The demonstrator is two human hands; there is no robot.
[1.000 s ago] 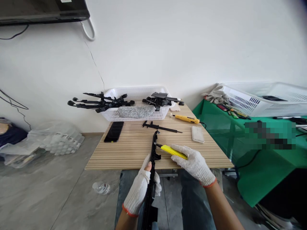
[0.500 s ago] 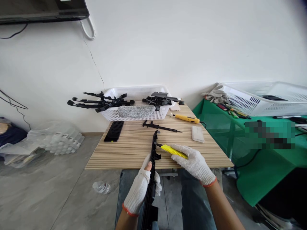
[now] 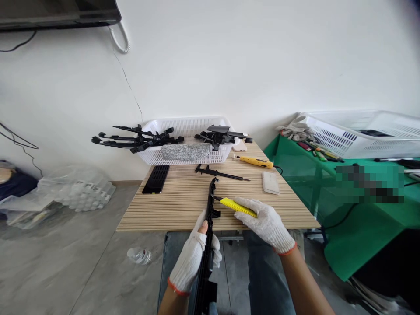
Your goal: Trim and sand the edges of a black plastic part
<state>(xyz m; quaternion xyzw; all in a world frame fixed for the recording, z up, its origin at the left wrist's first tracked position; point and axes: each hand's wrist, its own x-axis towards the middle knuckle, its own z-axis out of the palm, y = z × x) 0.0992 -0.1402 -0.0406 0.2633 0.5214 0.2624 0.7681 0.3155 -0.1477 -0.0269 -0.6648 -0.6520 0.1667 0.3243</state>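
Gloved in white knit, my left hand [image 3: 193, 253] wraps round a long black plastic part [image 3: 206, 253], the bare thumb tip lying along it. The part runs from my lap up over the table's front edge, its curved end pointing away from me. My right hand [image 3: 262, 221], also gloved, is closed on a yellow utility knife [image 3: 238, 207]. The knife's dark tip meets or nearly touches the side of the part near its far end; I cannot tell if it presses in. Just beyond lies a black caliper [image 3: 223, 174].
On the striped wooden table [image 3: 183, 210] are a black phone [image 3: 155, 180], a yellow corded tool [image 3: 255, 162] and a pale block [image 3: 271, 182]. A white basket [image 3: 187, 124] at the back holds similar black parts. To the right stands a green-covered table [image 3: 292, 162] bearing another white basket [image 3: 337, 135].
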